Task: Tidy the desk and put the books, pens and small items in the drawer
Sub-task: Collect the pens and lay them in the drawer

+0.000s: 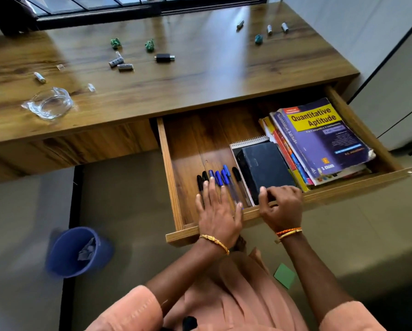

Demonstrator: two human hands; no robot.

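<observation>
Left hand [215, 211] lies flat, fingers spread over the blue and black capped pens [220, 179] in the open wooden drawer [174, 187]; right hand [280, 206] curls fingers round the dark blue book [264, 168] beside them.

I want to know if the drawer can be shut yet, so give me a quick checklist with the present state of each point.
1. Pens in the drawer: ok, they lie in a row on its floor under the flat left hand.
2. Books in the drawer: ok, the Quantitative Aptitude book tops a stack at the right, and a dark book lies on a spiral notepad.
3. Hands out of the drawer: not ok, the right hand grips the dark book's near edge.
4. Small items stowed: not ok, batteries, a black adapter and green crumpled bits lie on the desk.
5. Glass ashtray: not ok, on the desk.
</observation>
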